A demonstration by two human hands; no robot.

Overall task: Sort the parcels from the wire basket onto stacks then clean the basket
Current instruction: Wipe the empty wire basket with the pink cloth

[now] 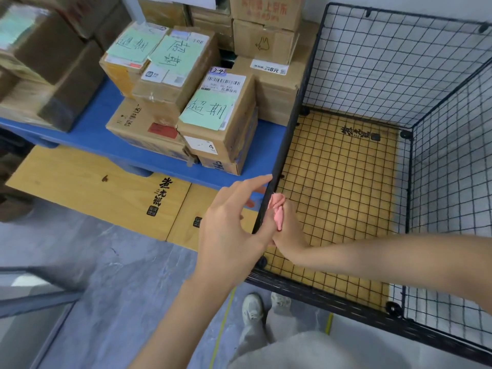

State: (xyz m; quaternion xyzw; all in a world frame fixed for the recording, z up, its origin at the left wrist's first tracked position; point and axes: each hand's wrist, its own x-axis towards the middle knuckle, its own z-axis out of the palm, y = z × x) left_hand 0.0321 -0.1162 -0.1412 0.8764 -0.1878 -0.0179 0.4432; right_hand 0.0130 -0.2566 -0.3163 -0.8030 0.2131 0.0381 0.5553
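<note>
The black wire basket (372, 62) stands at the right with no parcels inside; its floor is a yellow board (340, 182). My right hand (288, 235) reaches inside the left wall and grips a crumpled pink cloth (277, 211) against the wall's top rail (282, 145). My left hand (234, 225) is outside the same rail, fingers relaxed, with the forefinger tip touching the rail. Stacked cardboard parcels (213, 118), some with green handwritten notes, sit on a blue pallet (93, 129) to the left of the basket.
More cardboard boxes (48, 57) stand at the far left and behind the stacks. Flat yellow wooden boards (106, 193) lie on the grey floor in front of the pallet. My shoes (253, 310) are by the basket's near corner.
</note>
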